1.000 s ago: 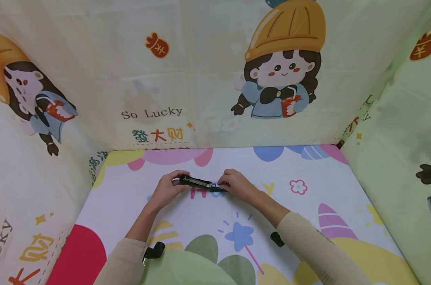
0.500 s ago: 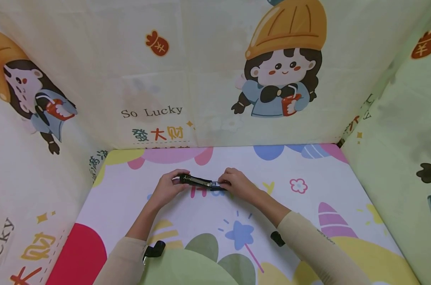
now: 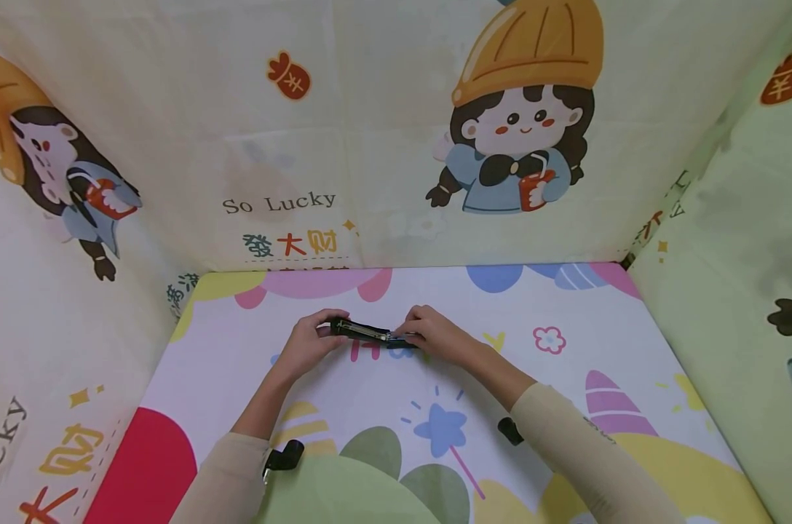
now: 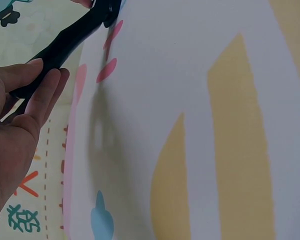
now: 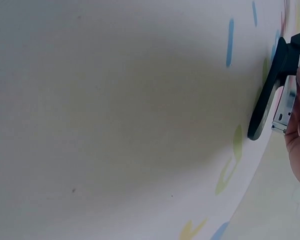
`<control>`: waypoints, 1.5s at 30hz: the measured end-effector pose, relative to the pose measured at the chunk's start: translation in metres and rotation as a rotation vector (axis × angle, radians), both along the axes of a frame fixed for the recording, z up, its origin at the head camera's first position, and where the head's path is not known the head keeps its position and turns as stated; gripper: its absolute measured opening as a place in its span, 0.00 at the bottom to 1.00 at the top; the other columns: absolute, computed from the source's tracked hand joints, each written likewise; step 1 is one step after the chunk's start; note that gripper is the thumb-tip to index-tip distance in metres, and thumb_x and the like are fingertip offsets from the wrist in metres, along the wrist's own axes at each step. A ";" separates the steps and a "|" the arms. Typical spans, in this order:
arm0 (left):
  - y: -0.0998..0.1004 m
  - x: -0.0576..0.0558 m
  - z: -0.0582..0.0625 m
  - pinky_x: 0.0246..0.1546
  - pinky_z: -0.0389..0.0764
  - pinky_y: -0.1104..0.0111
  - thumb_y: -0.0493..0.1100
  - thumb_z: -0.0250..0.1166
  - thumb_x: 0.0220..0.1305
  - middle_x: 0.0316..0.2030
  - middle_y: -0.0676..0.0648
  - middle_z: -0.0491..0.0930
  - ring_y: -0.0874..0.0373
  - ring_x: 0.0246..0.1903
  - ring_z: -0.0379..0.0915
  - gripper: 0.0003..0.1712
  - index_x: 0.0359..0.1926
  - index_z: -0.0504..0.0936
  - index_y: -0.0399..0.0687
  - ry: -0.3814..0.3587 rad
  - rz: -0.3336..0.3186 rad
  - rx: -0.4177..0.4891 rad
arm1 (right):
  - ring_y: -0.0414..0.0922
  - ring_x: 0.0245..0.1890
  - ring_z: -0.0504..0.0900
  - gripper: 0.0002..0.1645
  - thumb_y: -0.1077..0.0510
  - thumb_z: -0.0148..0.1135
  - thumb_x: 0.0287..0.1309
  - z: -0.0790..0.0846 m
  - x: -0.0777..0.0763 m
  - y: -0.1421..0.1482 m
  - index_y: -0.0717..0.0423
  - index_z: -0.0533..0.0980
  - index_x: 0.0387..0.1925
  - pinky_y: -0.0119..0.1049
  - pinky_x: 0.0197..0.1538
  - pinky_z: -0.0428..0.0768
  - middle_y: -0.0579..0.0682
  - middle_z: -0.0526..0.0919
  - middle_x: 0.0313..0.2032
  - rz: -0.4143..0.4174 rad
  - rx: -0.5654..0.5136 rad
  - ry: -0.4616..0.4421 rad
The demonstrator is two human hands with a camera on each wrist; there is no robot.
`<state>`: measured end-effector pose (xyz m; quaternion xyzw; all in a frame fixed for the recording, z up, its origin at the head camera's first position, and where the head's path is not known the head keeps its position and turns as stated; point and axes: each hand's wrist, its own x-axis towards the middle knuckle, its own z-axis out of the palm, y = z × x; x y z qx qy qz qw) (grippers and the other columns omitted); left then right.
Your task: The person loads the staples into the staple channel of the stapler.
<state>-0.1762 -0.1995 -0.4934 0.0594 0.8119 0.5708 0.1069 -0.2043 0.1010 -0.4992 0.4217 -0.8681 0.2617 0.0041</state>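
A black stapler (image 3: 366, 332), swung open, is held slightly above the table in the head view. At its left end my left hand (image 3: 312, 343) grips the black upper arm between thumb and fingers; the left wrist view shows this black arm (image 4: 65, 42) slanting up from the hand. My right hand (image 3: 438, 336) is at the hinge side, its fingertips on the metal staple magazine (image 5: 286, 102). In the right wrist view the black base (image 5: 265, 100) stands apart from the magazine. The right fingers are partly cut off by the frame edge there.
The table (image 3: 370, 386) wears a white cover with bright printed shapes. Cream printed cloth walls (image 3: 383, 145) close it off at the back and both sides. Black wrist devices (image 3: 284, 457) stick out from both beige sleeves.
My right hand's fingers have shifted slightly left along the stapler toward its middle. My left hand keeps its grip at about the same spot. The head view has tilted a little.
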 end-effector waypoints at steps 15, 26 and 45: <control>0.000 -0.001 0.000 0.50 0.86 0.67 0.27 0.69 0.63 0.65 0.34 0.74 0.40 0.56 0.82 0.28 0.64 0.78 0.37 0.009 -0.004 -0.010 | 0.48 0.43 0.77 0.13 0.66 0.71 0.61 -0.005 0.000 0.009 0.53 0.89 0.47 0.35 0.46 0.78 0.52 0.82 0.42 0.004 0.025 0.049; 0.000 -0.002 0.002 0.50 0.86 0.67 0.27 0.69 0.63 0.65 0.34 0.74 0.41 0.56 0.82 0.29 0.65 0.78 0.38 -0.001 -0.005 -0.021 | 0.46 0.44 0.75 0.15 0.64 0.73 0.61 -0.005 0.002 0.019 0.48 0.88 0.49 0.34 0.46 0.77 0.51 0.82 0.43 -0.035 0.071 0.025; -0.001 -0.002 0.002 0.49 0.86 0.69 0.28 0.69 0.64 0.66 0.35 0.73 0.42 0.56 0.82 0.28 0.65 0.78 0.38 -0.010 -0.014 -0.009 | 0.45 0.42 0.75 0.17 0.65 0.73 0.59 -0.013 0.006 0.042 0.47 0.88 0.49 0.37 0.46 0.78 0.50 0.82 0.43 -0.086 0.065 0.059</control>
